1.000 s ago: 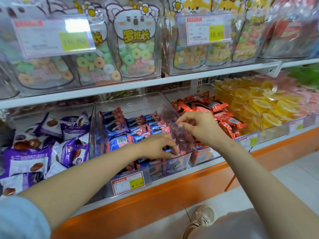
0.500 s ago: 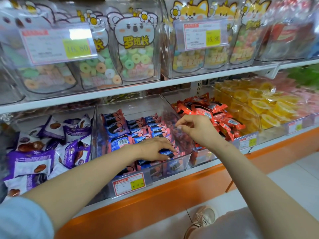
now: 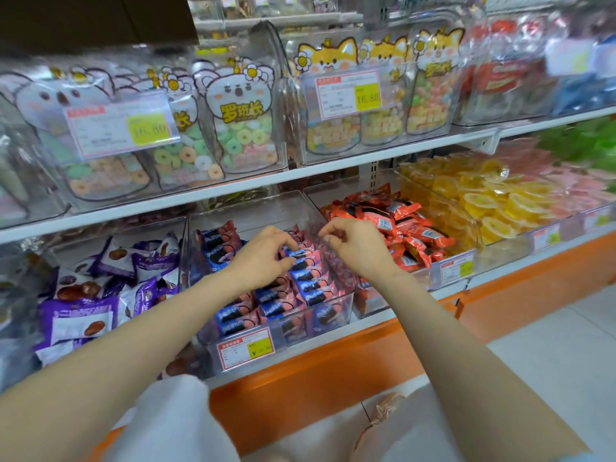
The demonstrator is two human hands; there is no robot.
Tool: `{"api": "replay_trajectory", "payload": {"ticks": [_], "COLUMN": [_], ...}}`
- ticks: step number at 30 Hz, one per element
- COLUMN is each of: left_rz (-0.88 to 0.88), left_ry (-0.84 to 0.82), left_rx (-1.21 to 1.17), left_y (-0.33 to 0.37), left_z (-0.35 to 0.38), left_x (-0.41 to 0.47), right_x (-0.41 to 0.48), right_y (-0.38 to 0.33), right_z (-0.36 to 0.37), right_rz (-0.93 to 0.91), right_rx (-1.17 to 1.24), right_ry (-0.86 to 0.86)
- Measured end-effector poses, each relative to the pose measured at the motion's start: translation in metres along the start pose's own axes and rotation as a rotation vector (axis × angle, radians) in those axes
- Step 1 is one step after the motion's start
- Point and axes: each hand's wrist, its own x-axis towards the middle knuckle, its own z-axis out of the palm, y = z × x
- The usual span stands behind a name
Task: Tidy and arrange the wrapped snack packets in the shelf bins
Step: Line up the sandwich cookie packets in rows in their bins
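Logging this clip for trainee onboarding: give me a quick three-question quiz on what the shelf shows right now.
1. True or false: the left hand reaches into the purple packets' bin.
2. Which sit just right of the blue-and-pink packets? A purple packets, B red packets, C yellow jelly cups.
3. What price do the upper price tags show?
Key: 1 false; 2 B; 3 16.80.

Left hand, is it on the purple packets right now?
No, the left hand has its fingers on the blue-and-pink packets in the middle bin, to the right of the purple packets.
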Motion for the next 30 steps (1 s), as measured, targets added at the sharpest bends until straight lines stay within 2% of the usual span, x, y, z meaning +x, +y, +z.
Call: {"api": "replay_trajectory", "payload": {"ticks": [5, 9, 13, 21, 24, 27, 30], "left_rz": [-0.003, 0.056, 0.166, 0.362, 0.382, 0.388, 0.393], "left_ry": [-0.028, -0.016, -0.062, -0.106, -0.093, -0.093, -0.091], "left_rx": [-0.050, -0.111, 0.021, 0.285, 0.284, 0.284, 0.290], "left_y": [0.018, 0.036, 0.049, 0.032, 0.026, 0.025, 0.023], "left_z": [0.013, 0.027, 0.039, 0.034, 0.036, 0.036, 0.036], "left_x": [0.008, 0.023, 0.042, 0.050, 0.048, 0.048, 0.049], "right_x": [-0.007, -0.017, -0.028, -0.025, -0.021, -0.020, -0.014], "right_y": [0.010, 0.033, 0.054, 0.067, 0.072, 0.072, 0.069], "right_z": [-0.007, -0.014, -0.017, -0.020, -0.020, -0.020, -0.015], "right_rz": [0.058, 0.197, 0.258, 0.187, 0.155, 0.042, -0.031], "right_rx": [0.022, 0.078, 0.039, -0.100, -0.210, -0.281, -0.330], "right_ry": [0.121, 0.205, 0.180, 0.166, 0.170, 0.173, 0.089]}}
